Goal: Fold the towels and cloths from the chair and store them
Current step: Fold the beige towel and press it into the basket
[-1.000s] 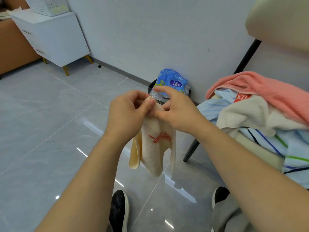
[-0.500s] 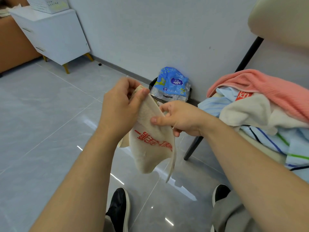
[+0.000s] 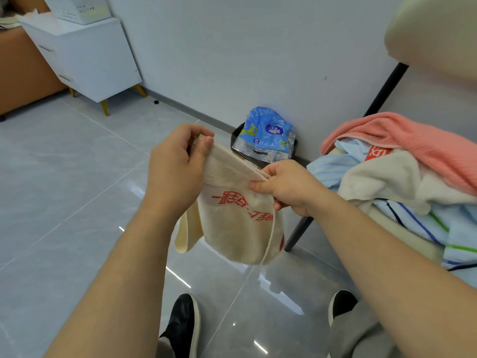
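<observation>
A small cream cloth (image 3: 237, 223) with red lettering hangs in the air in front of me, above the floor. My left hand (image 3: 175, 171) pinches its upper left corner between thumb and fingers. My right hand (image 3: 289, 187) pinches the top edge at the right. The top edge runs taut between both hands. On the chair (image 3: 302, 231) at the right lies a heap: a pink towel (image 3: 413, 143), a cream towel (image 3: 387, 177) and a light blue striped cloth (image 3: 426, 226).
A black bin with a blue plastic bag (image 3: 265, 135) stands against the wall behind the cloth. A white cabinet (image 3: 98, 60) with a white basket (image 3: 82, 9) on top is at the far left. My two black shoes (image 3: 180, 326) stand on the grey tiled floor.
My hands have moved apart along the cloth's top edge, spreading it open. The cloth now hangs wider and the red lettering faces me.
</observation>
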The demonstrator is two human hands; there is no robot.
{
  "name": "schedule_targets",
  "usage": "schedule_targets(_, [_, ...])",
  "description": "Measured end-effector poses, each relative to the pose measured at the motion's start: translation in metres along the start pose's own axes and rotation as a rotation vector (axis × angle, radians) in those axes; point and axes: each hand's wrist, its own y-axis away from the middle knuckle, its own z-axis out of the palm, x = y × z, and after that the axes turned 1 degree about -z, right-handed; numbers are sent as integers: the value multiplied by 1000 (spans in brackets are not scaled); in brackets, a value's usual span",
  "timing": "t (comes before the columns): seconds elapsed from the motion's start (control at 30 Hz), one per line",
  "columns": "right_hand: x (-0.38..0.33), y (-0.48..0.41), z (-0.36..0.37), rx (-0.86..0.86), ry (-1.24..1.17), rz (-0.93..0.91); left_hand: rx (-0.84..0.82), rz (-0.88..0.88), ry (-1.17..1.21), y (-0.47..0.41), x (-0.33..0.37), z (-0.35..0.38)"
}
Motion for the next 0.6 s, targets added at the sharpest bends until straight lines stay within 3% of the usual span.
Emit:
schedule_targets(0.2, [3,-2,-8,133,127,-107,50,-59,-32,-2,-1,4])
schedule_targets(0.33, [1,-2,-10,162,35,-140,50,-64,-96,-3,-2,3])
schedule_targets(0.6, [1,0,-20,202,13,-164,-47,93,-301,-3,-6,1])
